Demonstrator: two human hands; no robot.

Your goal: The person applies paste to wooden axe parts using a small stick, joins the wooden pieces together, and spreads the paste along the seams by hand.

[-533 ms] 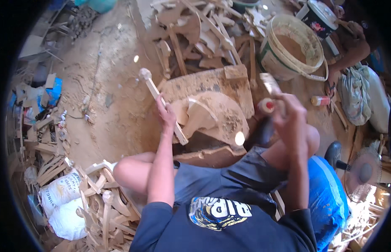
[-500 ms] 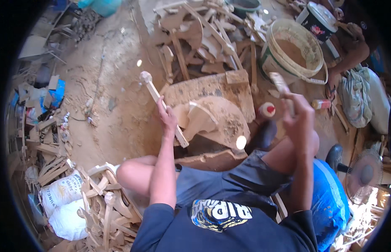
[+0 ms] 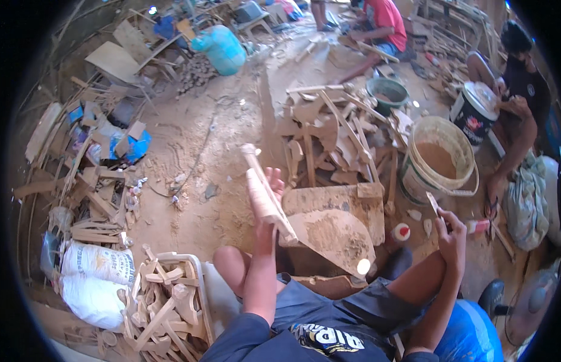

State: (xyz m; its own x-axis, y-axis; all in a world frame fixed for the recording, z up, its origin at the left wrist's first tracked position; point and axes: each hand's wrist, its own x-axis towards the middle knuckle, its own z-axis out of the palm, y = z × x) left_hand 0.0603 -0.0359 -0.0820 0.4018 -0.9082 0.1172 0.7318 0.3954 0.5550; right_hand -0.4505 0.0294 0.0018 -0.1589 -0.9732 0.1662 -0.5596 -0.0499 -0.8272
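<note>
My left hand (image 3: 269,184) holds a wooden stick with a knobbed end (image 3: 251,152), tilted above the floor, its thumb side hidden. A pale curved wooden piece (image 3: 261,200) lies against the stick and the same palm; the fingertips stick out beyond them. My right hand (image 3: 451,234), raised on the right, pinches a slim, pale, flat-ended strip (image 3: 433,204), whose kind I cannot make out. Between my legs a wide rounded wooden slab (image 3: 337,236), dusted with sawdust, rests by a worn board (image 3: 310,196). A white bottle with a red cap (image 3: 401,233) stands beside them.
Wooden offcuts (image 3: 328,130) are heaped ahead. A large dusty bucket (image 3: 415,163) stands at right, near a seated co-worker (image 3: 521,102); another person (image 3: 386,27) sits farther off. A crate (image 3: 202,289) of wooden parts is at left, a fan (image 3: 533,301) at lower right.
The view has tilted up. The curved piece has left the slab and is now at my left hand with the stick. My right hand has moved outward to the right, strip still held.
</note>
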